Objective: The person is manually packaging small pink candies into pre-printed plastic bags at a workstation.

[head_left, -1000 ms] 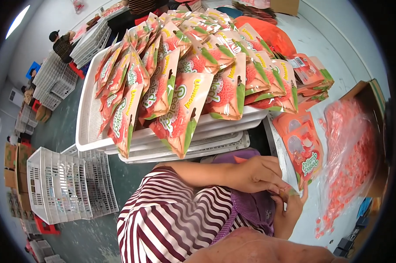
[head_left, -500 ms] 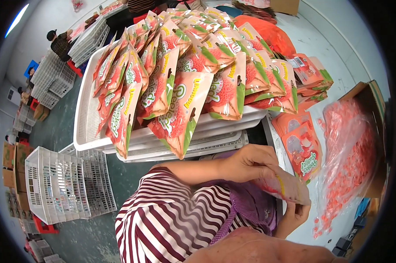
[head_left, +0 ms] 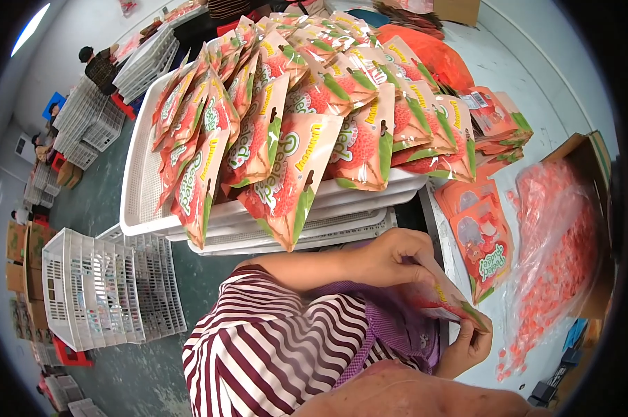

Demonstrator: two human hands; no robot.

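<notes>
My left hand (head_left: 392,258) pinches the upper edge of a flat red and green pouch (head_left: 444,300) held over my lap. My right hand (head_left: 469,345) grips the same pouch at its lower right corner. The pouch is tilted, its far end pointing down to the right. Just right of it, a small stack of empty matching pouches (head_left: 482,236) lies on the white table (head_left: 536,90). A clear bag of small pink candies (head_left: 554,250) sits further right. In front of me a white tray (head_left: 144,201) holds several filled pouches (head_left: 290,174) standing in rows.
More white trays are stacked beneath the top one. Empty white crates (head_left: 92,292) stand on the floor to my left, with more stacks and other people (head_left: 98,66) at the far left. A cardboard box (head_left: 595,160) sits at the right edge.
Both hands have drawn the pouch away from the table edge toward my lap; my right hand has slid down to its lower corner and the pouch now lies more tilted.
</notes>
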